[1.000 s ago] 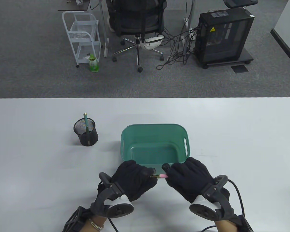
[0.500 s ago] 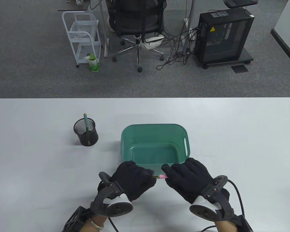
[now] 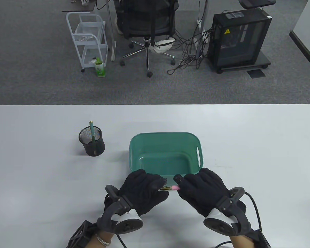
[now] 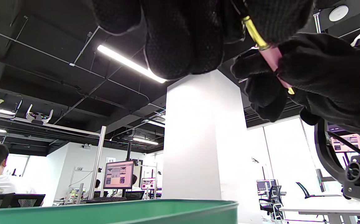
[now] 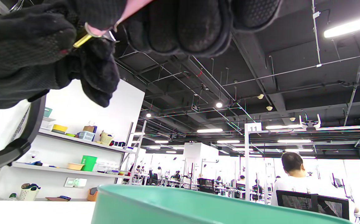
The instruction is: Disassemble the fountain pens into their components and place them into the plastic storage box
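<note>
A pink fountain pen (image 3: 173, 187) with a gold section (image 3: 165, 188) spans the gap between my two hands, just in front of the green plastic box (image 3: 165, 137). My left hand (image 3: 147, 186) pinches the gold end (image 4: 254, 34), and my right hand (image 3: 196, 187) grips the pink barrel (image 4: 273, 59). In the right wrist view the pink barrel (image 5: 130, 11) runs under my curled fingers (image 5: 186, 28) and the gold end (image 5: 82, 39) meets the other glove. A green pen (image 3: 92, 131) stands in the black mesh cup (image 3: 92, 142).
The green box's rim fills the bottom of both wrist views (image 4: 111, 211) (image 5: 198, 202). The mesh cup stands left of the box on the white table (image 3: 248, 155). Beyond the table's far edge are an office chair (image 3: 147, 23), a white cart (image 3: 89, 38) and a computer tower (image 3: 239, 38).
The gold section shows a little longer between the hands than half a second ago. Both hands stay in place in front of the box.
</note>
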`<state>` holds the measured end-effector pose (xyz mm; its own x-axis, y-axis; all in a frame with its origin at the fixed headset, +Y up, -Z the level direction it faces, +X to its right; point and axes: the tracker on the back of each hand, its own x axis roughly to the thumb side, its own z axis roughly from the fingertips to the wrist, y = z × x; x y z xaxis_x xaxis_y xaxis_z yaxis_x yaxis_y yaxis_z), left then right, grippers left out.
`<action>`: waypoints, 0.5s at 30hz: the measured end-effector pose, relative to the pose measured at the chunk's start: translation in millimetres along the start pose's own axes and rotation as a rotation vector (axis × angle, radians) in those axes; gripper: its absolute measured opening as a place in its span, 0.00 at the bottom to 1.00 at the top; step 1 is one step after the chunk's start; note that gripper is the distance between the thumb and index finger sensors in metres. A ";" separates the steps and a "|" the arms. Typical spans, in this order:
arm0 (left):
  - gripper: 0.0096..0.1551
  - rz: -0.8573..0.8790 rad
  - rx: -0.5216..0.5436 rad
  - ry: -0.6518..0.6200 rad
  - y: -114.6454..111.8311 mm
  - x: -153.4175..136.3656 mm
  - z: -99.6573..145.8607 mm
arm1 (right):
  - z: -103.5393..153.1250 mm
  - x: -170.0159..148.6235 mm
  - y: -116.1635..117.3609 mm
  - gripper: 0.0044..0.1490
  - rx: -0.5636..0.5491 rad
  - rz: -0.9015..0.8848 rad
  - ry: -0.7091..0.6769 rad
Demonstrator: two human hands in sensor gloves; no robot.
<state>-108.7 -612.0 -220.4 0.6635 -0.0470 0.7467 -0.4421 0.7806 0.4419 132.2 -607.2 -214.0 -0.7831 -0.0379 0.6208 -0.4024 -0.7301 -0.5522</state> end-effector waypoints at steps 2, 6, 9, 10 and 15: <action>0.24 0.004 0.001 -0.002 -0.2 0.0 0.0 | -0.1 0.1 0.2 0.28 0.001 0.000 -0.001; 0.24 0.012 0.010 -0.002 -0.4 -0.2 0.0 | -0.3 0.2 0.6 0.28 0.001 -0.002 -0.002; 0.25 0.019 0.010 -0.003 -0.5 -0.6 0.0 | -0.4 0.5 0.8 0.28 0.000 -0.001 -0.004; 0.25 0.024 0.011 -0.004 -0.6 -0.8 0.0 | -0.4 0.5 0.7 0.28 0.000 -0.002 -0.004; 0.28 0.031 0.017 -0.005 -0.7 -1.4 0.0 | -0.3 1.1 0.8 0.28 -0.003 -0.005 -0.006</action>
<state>-109.3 -612.5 -221.7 0.6463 -0.0256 0.7627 -0.4728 0.7710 0.4266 130.9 -607.6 -213.9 -0.7780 -0.0385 0.6271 -0.4077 -0.7285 -0.5506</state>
